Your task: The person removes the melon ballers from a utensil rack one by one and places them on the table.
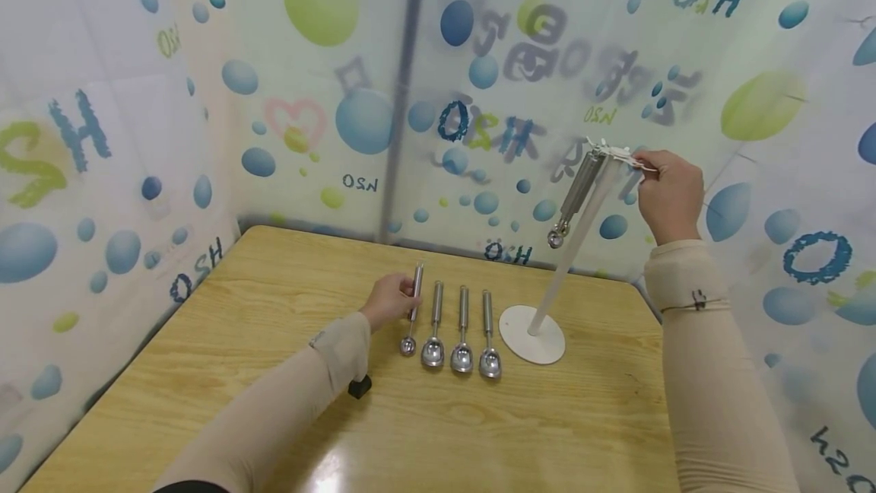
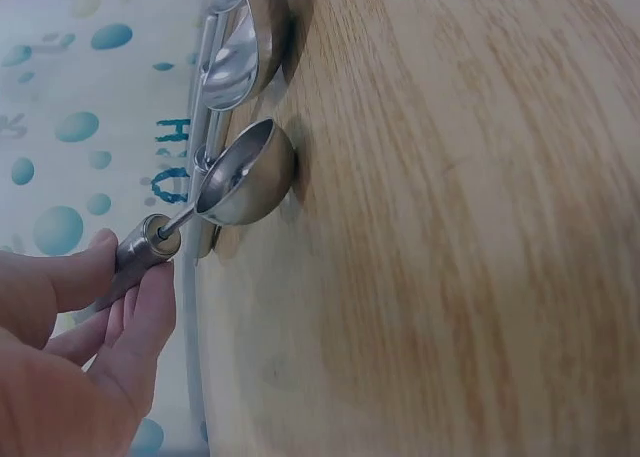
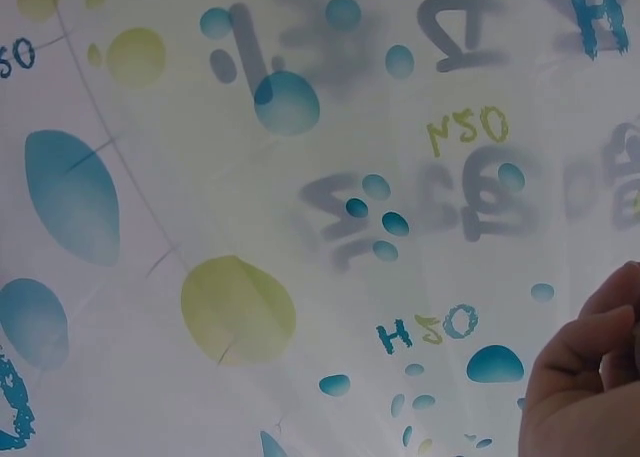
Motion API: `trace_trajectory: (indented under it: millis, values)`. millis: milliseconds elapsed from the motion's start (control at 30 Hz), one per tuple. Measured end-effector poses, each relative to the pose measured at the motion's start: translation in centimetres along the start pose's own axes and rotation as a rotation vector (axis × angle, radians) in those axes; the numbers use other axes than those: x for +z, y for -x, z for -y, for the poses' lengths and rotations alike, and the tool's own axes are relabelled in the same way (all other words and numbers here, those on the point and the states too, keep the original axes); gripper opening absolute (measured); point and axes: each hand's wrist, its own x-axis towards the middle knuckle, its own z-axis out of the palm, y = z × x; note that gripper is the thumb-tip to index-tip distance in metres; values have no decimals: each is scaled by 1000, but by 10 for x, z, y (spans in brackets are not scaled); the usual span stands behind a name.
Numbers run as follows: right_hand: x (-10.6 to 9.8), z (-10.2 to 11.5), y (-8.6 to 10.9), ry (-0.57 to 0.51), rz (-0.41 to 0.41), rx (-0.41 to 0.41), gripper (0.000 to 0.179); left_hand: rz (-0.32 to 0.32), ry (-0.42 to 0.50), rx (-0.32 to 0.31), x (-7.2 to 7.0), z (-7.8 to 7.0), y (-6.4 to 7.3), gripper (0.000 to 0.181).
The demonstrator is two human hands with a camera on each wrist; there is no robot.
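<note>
My left hand (image 1: 390,301) grips the handle of a small metal ice cream scoop (image 1: 407,345) at the left end of a row. In the left wrist view, thumb and fingers hold that handle, and the round bowl (image 2: 250,182) is low over the wood. Beside it lie three larger ice cream scoops, the nearest one (image 1: 433,352) with its handle pointing away from me. High at the right, my right hand (image 1: 672,192) pinches the white hooked top (image 1: 616,151) of a stand. From that top hangs another metal scoop (image 1: 578,190), bowl downward.
The stand's pale pole (image 1: 569,253) leans in the head view above its round white base (image 1: 532,352), right of the scoops. A small black block (image 1: 359,386) is by the left sleeve. Patterned curtains (image 1: 328,173) enclose the wooden table (image 1: 547,432).
</note>
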Motion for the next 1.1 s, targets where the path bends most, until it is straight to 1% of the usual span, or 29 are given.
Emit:
trace_trajectory:
  millis: [200,267,400,500,633,733,933,1000,1100]
  values:
    - [1,-2,0,1,-4,3,47,13,-9,-12,0,1,1,25]
    - [2,-3,0,2,-4,6,48,19,-29,-20,1,1,1,25]
    - [2,-3,1,0,-8,7,49,32,-104,-41,3,4,-2,22]
    - [2,-2,0,0,-11,6,48,20,-161,-67,6,7,-5,18]
    - [2,-1,0,1,-11,4,47,12,-258,-97,10,8,-5,9]
    - [1,-1,-1,6,-11,13,49,35,-306,-103,11,6,-4,17]
    - [0,-1,-1,7,-18,20,50,66,-322,-85,12,2,-2,25]
    - [1,-1,-1,5,-22,14,48,60,-344,-72,12,3,-1,30]
    - [3,0,-1,0,-23,9,47,40,-372,-71,11,5,0,35]
